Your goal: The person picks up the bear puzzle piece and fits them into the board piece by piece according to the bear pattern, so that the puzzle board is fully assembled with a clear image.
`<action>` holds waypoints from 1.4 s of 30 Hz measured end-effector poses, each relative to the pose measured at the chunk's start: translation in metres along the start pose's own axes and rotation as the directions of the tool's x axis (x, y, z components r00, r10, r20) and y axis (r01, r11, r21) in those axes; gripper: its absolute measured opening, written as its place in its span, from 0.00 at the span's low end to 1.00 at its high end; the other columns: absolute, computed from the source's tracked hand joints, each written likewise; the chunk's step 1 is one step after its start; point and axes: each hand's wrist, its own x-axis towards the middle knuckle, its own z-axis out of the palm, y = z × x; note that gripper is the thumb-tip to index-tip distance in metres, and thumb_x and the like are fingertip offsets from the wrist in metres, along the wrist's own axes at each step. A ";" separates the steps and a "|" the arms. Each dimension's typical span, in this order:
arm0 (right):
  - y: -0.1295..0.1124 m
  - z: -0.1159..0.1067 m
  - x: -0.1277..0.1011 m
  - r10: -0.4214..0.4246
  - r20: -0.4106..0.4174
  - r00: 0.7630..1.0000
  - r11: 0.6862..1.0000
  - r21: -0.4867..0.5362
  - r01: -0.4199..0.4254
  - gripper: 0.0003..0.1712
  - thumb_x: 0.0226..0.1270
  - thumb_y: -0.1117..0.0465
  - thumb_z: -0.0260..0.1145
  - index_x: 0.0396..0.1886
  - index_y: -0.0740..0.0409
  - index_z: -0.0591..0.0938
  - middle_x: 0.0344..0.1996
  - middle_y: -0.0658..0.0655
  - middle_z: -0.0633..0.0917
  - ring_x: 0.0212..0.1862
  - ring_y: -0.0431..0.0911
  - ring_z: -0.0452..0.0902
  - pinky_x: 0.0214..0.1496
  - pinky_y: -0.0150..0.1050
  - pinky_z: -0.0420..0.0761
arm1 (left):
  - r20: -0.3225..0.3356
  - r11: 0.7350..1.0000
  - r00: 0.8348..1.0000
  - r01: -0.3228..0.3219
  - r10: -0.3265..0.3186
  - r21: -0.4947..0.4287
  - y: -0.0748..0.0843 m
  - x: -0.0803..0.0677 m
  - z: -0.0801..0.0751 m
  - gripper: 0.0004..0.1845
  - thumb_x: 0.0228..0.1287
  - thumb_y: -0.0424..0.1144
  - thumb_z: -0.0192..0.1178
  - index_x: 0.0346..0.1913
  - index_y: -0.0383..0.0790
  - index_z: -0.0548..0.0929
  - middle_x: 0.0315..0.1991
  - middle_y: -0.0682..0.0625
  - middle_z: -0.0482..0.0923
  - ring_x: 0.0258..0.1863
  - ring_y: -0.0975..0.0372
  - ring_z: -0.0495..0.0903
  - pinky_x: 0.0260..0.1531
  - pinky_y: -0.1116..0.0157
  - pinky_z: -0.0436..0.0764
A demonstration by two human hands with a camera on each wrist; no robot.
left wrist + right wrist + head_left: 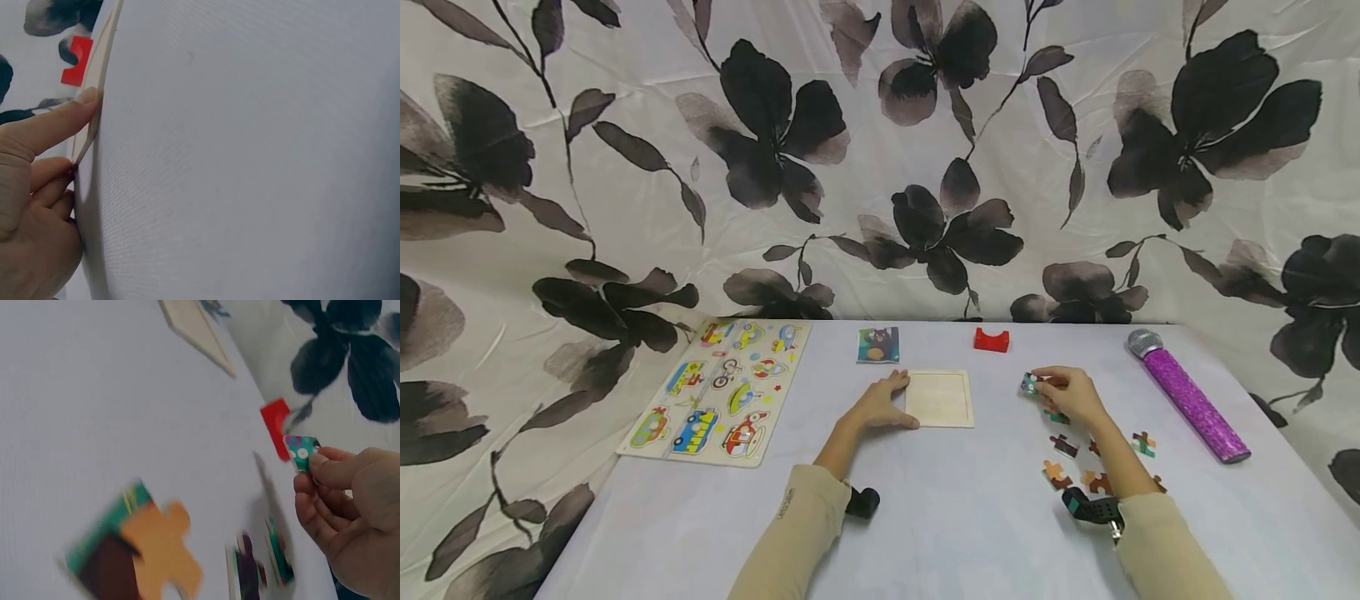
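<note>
Early stage, by the look of it: tray point(940, 398) is bare, no pieces seated. Left hand point(877, 406) lies at the tray's left edge, fingers point(56, 125) straight against the rim, steadying it on the worktop point(970, 517). Right hand point(1071, 393), right of the tray, fingers pinched on one green dotted piece point(302, 452), held just off the surface. Loose pieces point(1078, 467) lie scattered right of the tray, under and around that wrist. Bear picture point(878, 344) lies just behind the tray. Left to do: every piece, judging from the empty tray.
</note>
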 end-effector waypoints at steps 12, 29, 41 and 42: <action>-0.040 0.033 0.022 0.011 0.045 0.999 0.948 0.316 -0.024 0.21 0.63 0.73 0.52 0.57 0.72 0.67 0.41 0.71 0.72 0.34 0.52 0.80 0.39 0.41 0.80 | -0.011 1.000 1.000 0.008 -0.008 -0.009 0.001 0.002 0.000 0.48 0.36 0.45 0.72 0.63 0.34 0.62 0.67 0.46 0.53 0.67 0.53 0.48 0.64 0.54 0.49; -0.048 0.055 0.026 -0.005 -0.048 0.999 0.954 0.298 0.019 0.18 0.61 0.69 0.56 0.51 0.70 0.74 0.43 0.69 0.77 0.35 0.49 0.75 0.40 0.41 0.80 | -0.020 1.000 1.000 0.014 -0.014 -0.011 -0.001 0.003 0.002 0.48 0.35 0.44 0.73 0.62 0.34 0.63 0.66 0.47 0.54 0.67 0.55 0.49 0.64 0.57 0.50; -0.049 0.063 0.026 -0.058 -0.031 0.998 0.950 0.306 0.065 0.17 0.59 0.69 0.59 0.48 0.73 0.75 0.34 0.67 0.79 0.30 0.41 0.77 0.33 0.32 0.80 | 0.005 0.999 0.999 0.033 -0.033 0.028 0.002 0.005 -0.002 0.48 0.34 0.45 0.74 0.62 0.34 0.64 0.66 0.48 0.55 0.66 0.56 0.50 0.64 0.58 0.50; -0.049 0.065 0.025 -0.074 -0.013 0.997 0.947 0.313 0.074 0.17 0.59 0.69 0.60 0.47 0.75 0.75 0.35 0.68 0.80 0.30 0.41 0.77 0.33 0.33 0.80 | 0.006 0.999 0.999 0.035 -0.035 0.029 0.002 0.005 -0.002 0.48 0.34 0.45 0.74 0.62 0.34 0.64 0.66 0.48 0.55 0.66 0.56 0.50 0.64 0.58 0.50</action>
